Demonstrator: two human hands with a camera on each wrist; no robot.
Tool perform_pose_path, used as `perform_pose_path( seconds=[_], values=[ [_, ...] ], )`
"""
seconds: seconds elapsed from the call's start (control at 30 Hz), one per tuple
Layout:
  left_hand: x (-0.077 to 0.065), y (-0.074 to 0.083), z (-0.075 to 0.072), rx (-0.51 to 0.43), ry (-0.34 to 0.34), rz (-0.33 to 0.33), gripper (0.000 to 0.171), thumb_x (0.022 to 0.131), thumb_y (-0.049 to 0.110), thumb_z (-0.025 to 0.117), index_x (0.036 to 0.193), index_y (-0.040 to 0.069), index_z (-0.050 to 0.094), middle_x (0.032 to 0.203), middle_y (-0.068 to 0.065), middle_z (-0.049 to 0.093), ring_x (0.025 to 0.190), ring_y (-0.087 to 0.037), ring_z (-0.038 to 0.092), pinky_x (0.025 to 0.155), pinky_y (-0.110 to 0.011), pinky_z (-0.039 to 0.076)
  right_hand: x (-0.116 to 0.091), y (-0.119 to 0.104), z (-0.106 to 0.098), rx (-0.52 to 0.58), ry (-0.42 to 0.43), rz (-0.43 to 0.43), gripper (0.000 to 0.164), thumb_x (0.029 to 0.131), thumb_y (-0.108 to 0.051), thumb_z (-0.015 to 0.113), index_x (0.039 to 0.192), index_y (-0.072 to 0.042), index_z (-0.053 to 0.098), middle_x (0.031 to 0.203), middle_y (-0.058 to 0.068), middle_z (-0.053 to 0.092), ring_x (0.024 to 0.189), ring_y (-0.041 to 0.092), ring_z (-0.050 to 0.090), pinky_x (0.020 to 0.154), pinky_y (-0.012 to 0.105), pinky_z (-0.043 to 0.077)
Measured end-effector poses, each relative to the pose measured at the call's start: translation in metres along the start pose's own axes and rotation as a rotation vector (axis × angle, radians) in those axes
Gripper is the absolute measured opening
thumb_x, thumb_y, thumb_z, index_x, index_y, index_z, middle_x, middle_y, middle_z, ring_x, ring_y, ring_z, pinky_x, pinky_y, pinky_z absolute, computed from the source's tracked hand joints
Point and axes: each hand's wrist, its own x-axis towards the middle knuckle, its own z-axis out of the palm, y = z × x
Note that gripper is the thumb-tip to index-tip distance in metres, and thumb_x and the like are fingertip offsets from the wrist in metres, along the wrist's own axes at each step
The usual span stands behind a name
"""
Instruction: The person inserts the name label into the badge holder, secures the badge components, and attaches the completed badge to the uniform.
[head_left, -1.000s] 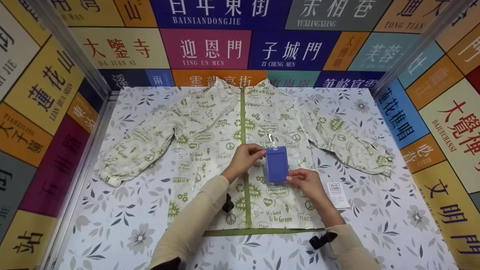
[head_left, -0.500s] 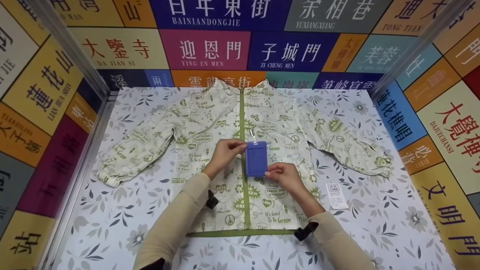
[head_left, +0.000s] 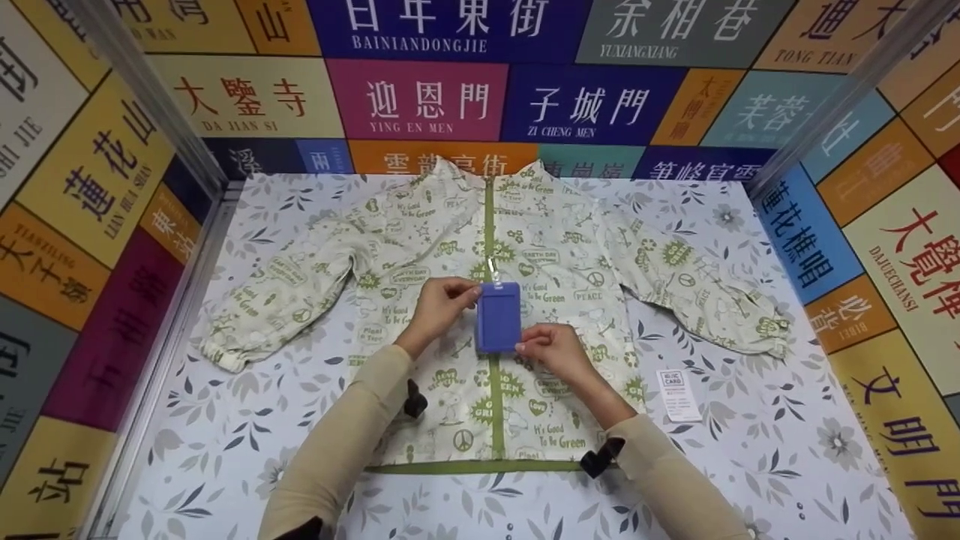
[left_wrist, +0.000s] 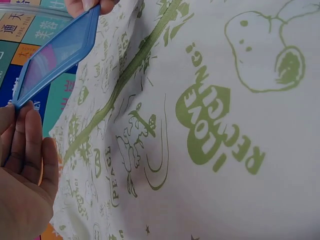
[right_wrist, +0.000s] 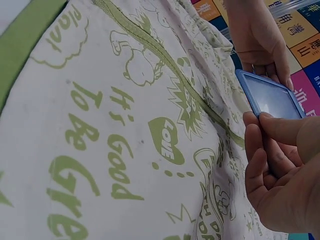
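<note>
A blue badge holder (head_left: 499, 319) with a metal clip (head_left: 493, 270) at its top is held above a jacket's green zip line. My left hand (head_left: 441, 311) pinches its upper left edge between thumb and fingers. My right hand (head_left: 559, 352) pinches its lower right corner. In the left wrist view the badge holder (left_wrist: 57, 57) is tilted and raised off the cloth. Its clear window faces the right wrist camera, where the holder (right_wrist: 272, 95) sits between both hands. The white jacket (head_left: 420, 255) with green print lies spread flat below, sleeves out to the sides.
A white printed card (head_left: 679, 395) lies on the floral tabletop (head_left: 750, 450) right of the jacket. Upright panels with coloured name tiles (head_left: 416, 97) enclose the back and both sides. The jacket's collar (head_left: 487, 172) reaches the back panel.
Both hands have carried the badge holder leftwards, from the jacket's right half to over the central zip line. Their grips look the same, and the jacket lies still.
</note>
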Motion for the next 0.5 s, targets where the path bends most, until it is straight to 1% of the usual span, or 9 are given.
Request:
perform_pose_path(
  seconds=[0.1,0.17,0.23,0.33,0.43,0.5],
  values=[
    [0.0,0.0,0.0,-0.008,0.006,-0.006,0.015,0.092,0.015,0.07,0.1,0.006,0.078,0.087,-0.012,0.077,0.071,-0.017,0.069,0.06,-0.02,0.051,0.001,-0.001,0.0,-0.009,-0.003,-0.001,0.021,0.083,-0.006,0.076,0.098,0.008,0.071,0.082,0.01,0.077,0.067,0.011,0.067,0.059,0.022,0.051],
    [0.001,0.0,0.0,-0.01,0.01,-0.014,0.014,0.092,0.014,0.07,0.1,0.006,0.078,0.088,-0.013,0.077,0.07,-0.014,0.068,0.06,-0.02,0.051,-0.005,-0.01,0.0,-0.022,-0.005,-0.003,0.021,0.084,-0.005,0.075,0.098,0.009,0.071,0.082,0.012,0.076,0.067,0.012,0.067,0.06,0.024,0.052],
    [0.001,0.0,0.0,-0.013,0.009,-0.02,0.014,0.092,0.014,0.07,0.1,0.006,0.078,0.088,-0.013,0.077,0.068,-0.012,0.068,0.06,-0.021,0.052,-0.006,-0.013,0.0,-0.031,-0.011,-0.003,0.02,0.084,-0.004,0.074,0.098,0.01,0.071,0.082,0.013,0.076,0.067,0.014,0.067,0.06,0.024,0.052],
    [0.0,0.001,0.0,-0.022,0.009,-0.023,0.014,0.092,0.014,0.071,0.1,0.006,0.078,0.087,-0.014,0.077,0.069,-0.014,0.069,0.061,-0.021,0.052,-0.006,-0.011,0.0,-0.024,-0.008,-0.005,0.02,0.084,-0.005,0.075,0.098,0.009,0.071,0.079,0.007,0.076,0.066,0.011,0.067,0.059,0.023,0.052],
    [0.001,0.001,0.001,-0.033,0.014,-0.023,0.014,0.091,0.014,0.071,0.099,0.005,0.078,0.085,-0.013,0.076,0.069,-0.016,0.069,0.06,-0.02,0.052,0.002,0.001,-0.001,-0.007,-0.005,0.004,0.019,0.083,-0.007,0.076,0.097,0.006,0.072,0.077,0.001,0.076,0.064,0.009,0.066,0.058,0.023,0.052],
    [0.001,0.0,0.001,-0.036,0.016,-0.025,0.013,0.091,0.013,0.071,0.098,0.005,0.078,0.084,-0.013,0.076,0.069,-0.016,0.069,0.06,-0.02,0.051,0.002,0.001,-0.001,-0.002,-0.01,0.011,0.019,0.084,-0.008,0.076,0.097,0.005,0.072,0.075,-0.001,0.075,0.063,0.009,0.065,0.058,0.022,0.052]
  ],
)
